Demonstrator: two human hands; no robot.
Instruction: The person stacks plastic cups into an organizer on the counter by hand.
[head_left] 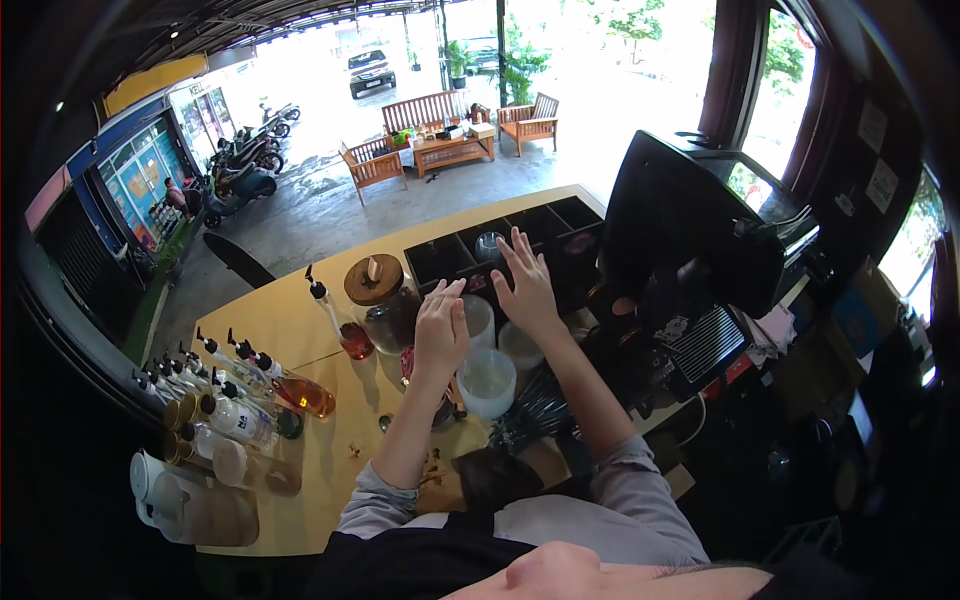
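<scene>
Both hands are raised over the wooden counter and hold nothing. My left hand has its fingers stretched out, close together, beside a glass jar with a wooden lid. My right hand is spread, its fingertips in front of a black compartment box. A clear cup stands in that box near the right fingertips. Below and between the hands stand a translucent white tub and another pale container, partly hidden. A pump bottle with red liquid is left of my left hand.
Several pump bottles and an amber syrup bottle crowd the counter's left side. A lidded pitcher stands near its front left edge. Black straws lie by the tub. A dark monitor rises at right. Wooden benches stand beyond the counter.
</scene>
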